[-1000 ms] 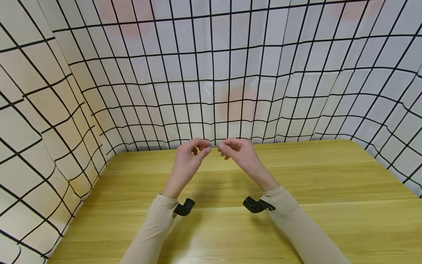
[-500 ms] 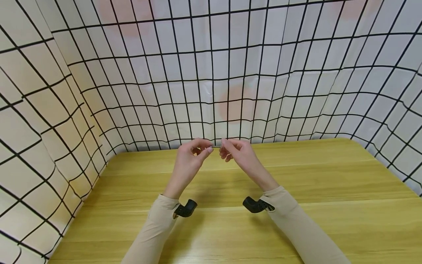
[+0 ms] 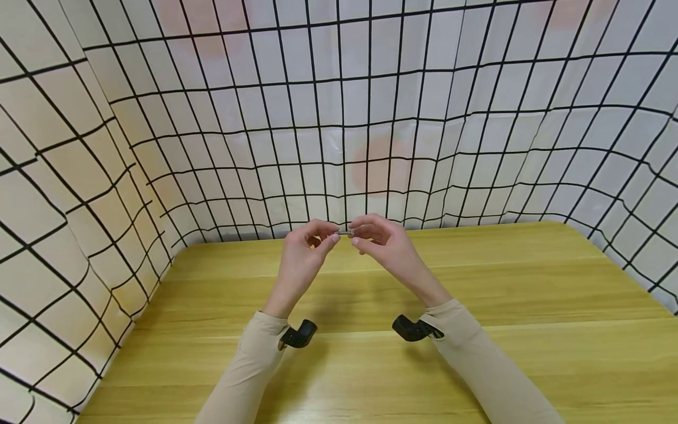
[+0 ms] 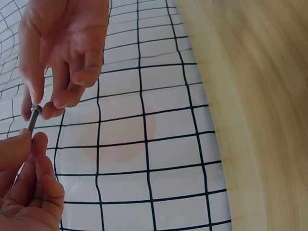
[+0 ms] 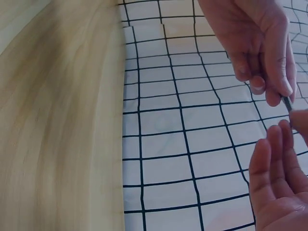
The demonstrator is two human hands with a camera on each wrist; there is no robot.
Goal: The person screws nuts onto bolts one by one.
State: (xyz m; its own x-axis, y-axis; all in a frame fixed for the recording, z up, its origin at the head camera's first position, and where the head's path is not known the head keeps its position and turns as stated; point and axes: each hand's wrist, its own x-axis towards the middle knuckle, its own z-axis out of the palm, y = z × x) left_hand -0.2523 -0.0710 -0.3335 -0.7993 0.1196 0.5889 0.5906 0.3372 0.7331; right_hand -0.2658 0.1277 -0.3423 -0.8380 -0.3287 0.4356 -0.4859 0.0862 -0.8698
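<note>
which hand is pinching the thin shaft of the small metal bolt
The left hand: it pinches the bolt by its shaft. The right hand is instead at the bolt's wider end, and whether it touches there is unclear.

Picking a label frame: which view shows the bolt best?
Left wrist: clearest look at the metal bolt, with shank and wider end visible. Head shows both, but tiny; right wrist shows only a short piece of shank, the rest hidden.

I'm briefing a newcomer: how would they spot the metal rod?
In the head view, find the far edge of the wooden table below the gridded sheet. There the left hand pinches the metal rod, its wider end by the right hand. Thin and grey, it's unlike the chunky black wrist devices.
</note>
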